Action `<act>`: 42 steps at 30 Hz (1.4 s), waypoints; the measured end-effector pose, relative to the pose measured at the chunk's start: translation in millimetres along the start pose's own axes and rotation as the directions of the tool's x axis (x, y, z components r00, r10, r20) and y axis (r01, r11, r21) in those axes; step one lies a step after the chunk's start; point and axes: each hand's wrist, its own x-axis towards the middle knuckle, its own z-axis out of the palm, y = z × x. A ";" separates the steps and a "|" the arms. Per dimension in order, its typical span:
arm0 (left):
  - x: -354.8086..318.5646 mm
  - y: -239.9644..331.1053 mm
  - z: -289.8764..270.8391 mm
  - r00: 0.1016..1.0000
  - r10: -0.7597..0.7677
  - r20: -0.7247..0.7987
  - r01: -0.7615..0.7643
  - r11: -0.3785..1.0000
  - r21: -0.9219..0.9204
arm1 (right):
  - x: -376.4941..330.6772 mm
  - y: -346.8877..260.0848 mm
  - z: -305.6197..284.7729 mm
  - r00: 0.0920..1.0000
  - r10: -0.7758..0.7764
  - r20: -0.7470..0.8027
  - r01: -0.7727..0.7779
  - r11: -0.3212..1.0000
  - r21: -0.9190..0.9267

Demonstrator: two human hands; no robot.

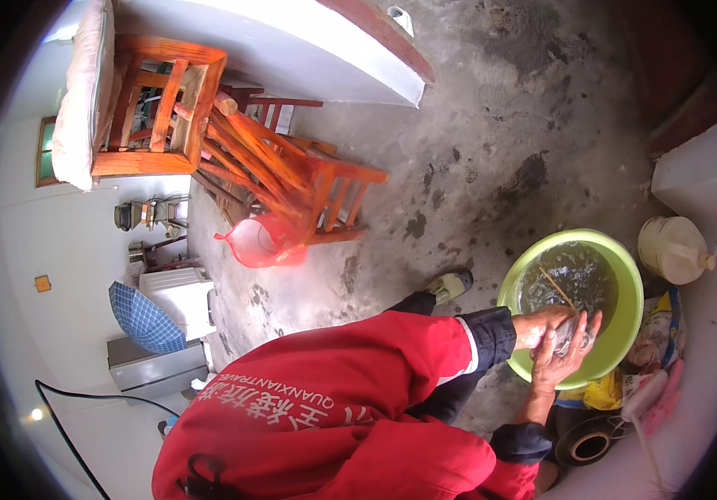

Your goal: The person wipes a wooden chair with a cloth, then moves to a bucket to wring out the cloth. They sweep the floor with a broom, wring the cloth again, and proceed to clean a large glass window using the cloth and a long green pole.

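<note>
Over the near side of a light-green basin (612, 360), both my hands are closed around a wet, greyish lump (576, 332). What exactly the lump is I cannot make out, since my fingers cover much of it. My left hand (538, 326) grips it from the left, and my right hand (560, 360) curls about it from below in the picture, fingers bent. Water (585, 265) with bubbles and ripples fills the basin. A thin wooden stick (556, 286) slants from near the lump out over the water.
A white plastic bucket (673, 249) stands against the wall at right. Below the basin lie a yellow bag (603, 392), a pink item (669, 390) and a black round object (585, 447). Wooden stools (333, 196), a red plastic bag (268, 242) and a blue checked umbrella (147, 317) are at left.
</note>
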 end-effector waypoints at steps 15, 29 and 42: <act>23.7 -28.2 -18.7 0.963 0.052 -0.264 -0.027 0.995 0.095 | -7.7 38.1 44.3 0.907 0.420 -0.034 -0.384 0.856 0.348; 10.5 -5.5 -70.1 0.909 -0.107 -0.402 0.146 0.987 0.066 | -32.2 31.2 60.9 0.591 0.792 0.152 -0.805 0.571 0.160; 17.3 19.4 -78.5 0.743 -0.144 -0.654 0.556 0.676 0.483 | -99.8 -50.6 8.3 0.663 0.729 -0.170 -0.683 0.682 0.261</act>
